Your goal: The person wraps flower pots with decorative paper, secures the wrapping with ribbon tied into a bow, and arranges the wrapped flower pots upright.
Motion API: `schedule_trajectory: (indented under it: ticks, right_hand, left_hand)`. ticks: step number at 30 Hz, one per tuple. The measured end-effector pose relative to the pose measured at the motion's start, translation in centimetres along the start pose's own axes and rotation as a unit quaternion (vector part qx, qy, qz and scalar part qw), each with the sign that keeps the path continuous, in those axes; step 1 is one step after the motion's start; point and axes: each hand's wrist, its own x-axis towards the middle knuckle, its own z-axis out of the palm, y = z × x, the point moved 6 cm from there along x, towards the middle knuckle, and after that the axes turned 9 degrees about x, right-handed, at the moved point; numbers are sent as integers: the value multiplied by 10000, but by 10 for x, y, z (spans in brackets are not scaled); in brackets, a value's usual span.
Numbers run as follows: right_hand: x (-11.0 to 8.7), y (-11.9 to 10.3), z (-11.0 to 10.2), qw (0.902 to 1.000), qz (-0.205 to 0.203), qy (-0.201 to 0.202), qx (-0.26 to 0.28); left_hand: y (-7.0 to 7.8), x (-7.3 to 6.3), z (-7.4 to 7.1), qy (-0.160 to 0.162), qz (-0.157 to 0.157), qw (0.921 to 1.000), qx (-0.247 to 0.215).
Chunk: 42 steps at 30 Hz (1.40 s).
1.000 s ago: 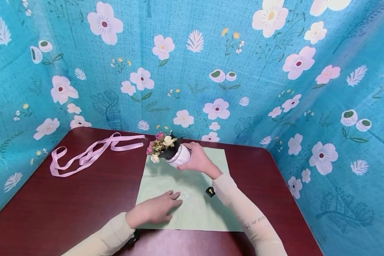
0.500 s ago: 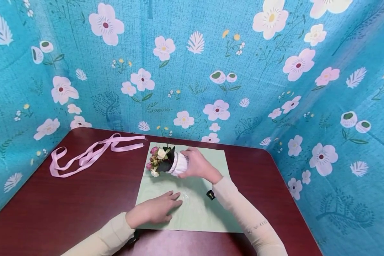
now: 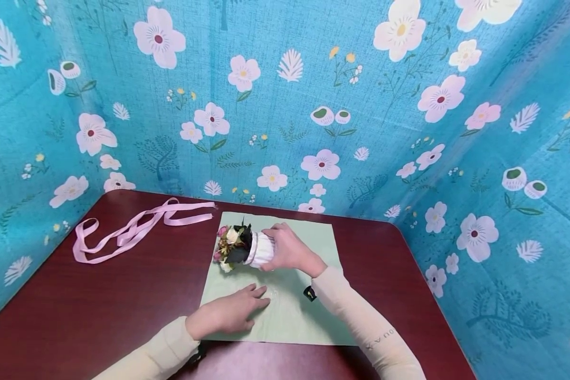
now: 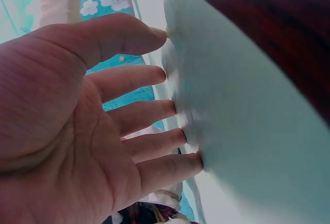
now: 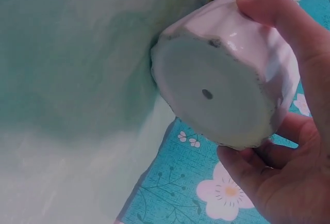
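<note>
My right hand [image 3: 290,248] grips a white ceramic flower pot [image 3: 260,250] that lies tipped on its side. From its mouth a bunch of pink and cream flowers [image 3: 228,244] with dark leaves points left. In the right wrist view, the pot's round base [image 5: 206,92] with a small centre hole faces the camera, thumb on one side and fingers on the other. Under it spreads a pale green sheet of wrapping paper [image 3: 309,322]; the pot's rim side is close to it, contact unclear. My left hand [image 3: 230,312] rests fingertips on the sheet, fingers spread [image 4: 149,110].
A tangled pink ribbon [image 3: 133,229] lies on the dark red table [image 3: 123,306] to the left. A small black item [image 3: 310,293] shows beside the right sleeve. Blue floral cloth [image 3: 285,105] hangs behind and at both sides.
My right hand has lowered the flower pot toward the sheet and slightly left, tipping it further onto its side. The left hand stays in place.
</note>
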Motion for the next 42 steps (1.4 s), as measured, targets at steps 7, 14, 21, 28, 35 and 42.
schedule_trajectory:
  ticks: [7, 14, 21, 28, 35, 42]
  right_hand:
    - [1, -4, -1, 9999, 34, -24, -100]
    - [0, -10, 5, 9990, 263, -254, -250]
    - [4, -16, 6, 9981, 351, -348, -364]
    - [4, -17, 8, 9978, 364, -410, -375]
    - [2, -17, 8, 9978, 406, -439, -292]
    - [1, -17, 5, 9988, 354, -344, 33]
  left_hand:
    - [1, 2, 1, -36, -89, 10000, -28]
    - [1, 0, 1, -148, -92, 9998, 2]
    - [0, 1, 0, -101, -94, 9999, 85]
    - [-1, 0, 2, -215, -181, 9996, -87]
    - [1, -3, 2, -53, -50, 9999, 87]
    - [1, -2, -2, 141, 74, 9996, 238]
